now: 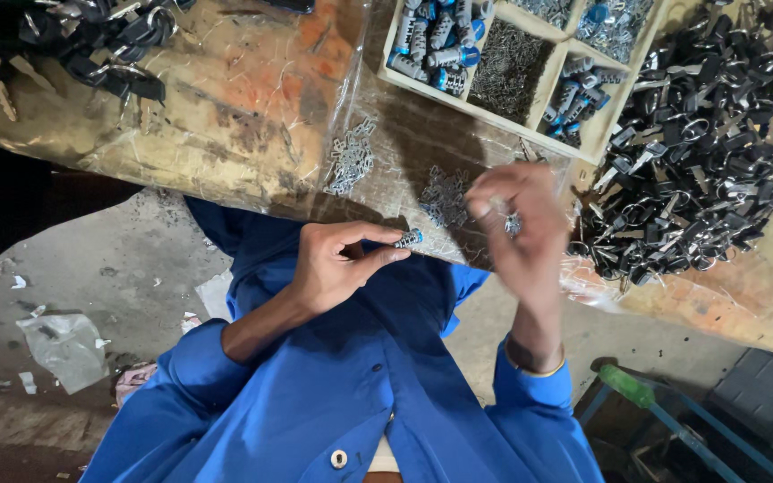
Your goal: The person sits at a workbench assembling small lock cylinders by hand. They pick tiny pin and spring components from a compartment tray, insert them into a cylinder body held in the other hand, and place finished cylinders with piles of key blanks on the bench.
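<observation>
Pinching a small blue-tipped metal cylinder (409, 239) between thumb and forefinger, its long axis pointing at the compartmented wooden tray (598, 139), the left hand (337, 264) sits just beside the blurred right hand (521, 224), whose fingertips nip a tiny metal piece (513, 224).

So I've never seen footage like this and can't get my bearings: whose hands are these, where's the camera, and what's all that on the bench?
The camera sits on a person's head, looking down past their blue shirt. The left hand pinches a small metal cylinder with a blue end. The right hand is blurred and seems to hold a tiny metal part. On the bench lie little piles of metal pins, a wooden tray of sorted parts, and a heap of black keys.
</observation>
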Tool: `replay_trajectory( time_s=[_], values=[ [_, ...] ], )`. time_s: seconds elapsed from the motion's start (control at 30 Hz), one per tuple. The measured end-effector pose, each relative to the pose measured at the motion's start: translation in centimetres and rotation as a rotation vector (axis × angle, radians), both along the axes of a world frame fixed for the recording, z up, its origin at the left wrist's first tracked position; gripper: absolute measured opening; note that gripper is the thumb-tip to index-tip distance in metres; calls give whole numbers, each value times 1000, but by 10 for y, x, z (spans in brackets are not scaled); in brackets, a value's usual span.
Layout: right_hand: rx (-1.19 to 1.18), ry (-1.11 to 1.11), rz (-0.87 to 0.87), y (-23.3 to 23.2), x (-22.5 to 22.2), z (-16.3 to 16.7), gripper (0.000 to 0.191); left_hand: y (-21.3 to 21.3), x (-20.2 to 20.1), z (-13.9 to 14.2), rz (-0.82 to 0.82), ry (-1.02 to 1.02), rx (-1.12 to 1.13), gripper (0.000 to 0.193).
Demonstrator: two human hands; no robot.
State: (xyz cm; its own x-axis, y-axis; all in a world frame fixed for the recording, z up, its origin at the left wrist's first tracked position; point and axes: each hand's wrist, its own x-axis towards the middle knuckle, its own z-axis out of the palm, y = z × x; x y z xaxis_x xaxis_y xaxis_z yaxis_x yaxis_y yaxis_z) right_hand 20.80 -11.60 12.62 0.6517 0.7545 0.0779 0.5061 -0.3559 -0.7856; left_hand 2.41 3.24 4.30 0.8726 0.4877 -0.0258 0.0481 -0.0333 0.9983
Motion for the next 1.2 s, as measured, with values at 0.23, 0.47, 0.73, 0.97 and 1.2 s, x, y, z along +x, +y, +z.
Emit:
replay_trajectory(
  time_s=[0.23, 0.47, 0.73, 0.97, 1.2],
  values=[
    [-1, 8, 65, 7, -43, -9, 13, 0, 0, -5, 1, 7, 7, 19],
    [-8, -41, 0, 6, -58, -20, 14, -4, -2, -6, -5, -43, 36, 21],
    [-33, -201, 50, 6, -63, -20, 22, -2, -3, -3, -19, -111, 82, 22],
    [-62, -308, 92, 6, -65, -21, 24, -2, -4, -5, -25, -111, 131, 23],
    [-93, -350, 210, 4, -60, -13, 30, -3, -5, -9, -19, -113, 162, 23]
  ],
)
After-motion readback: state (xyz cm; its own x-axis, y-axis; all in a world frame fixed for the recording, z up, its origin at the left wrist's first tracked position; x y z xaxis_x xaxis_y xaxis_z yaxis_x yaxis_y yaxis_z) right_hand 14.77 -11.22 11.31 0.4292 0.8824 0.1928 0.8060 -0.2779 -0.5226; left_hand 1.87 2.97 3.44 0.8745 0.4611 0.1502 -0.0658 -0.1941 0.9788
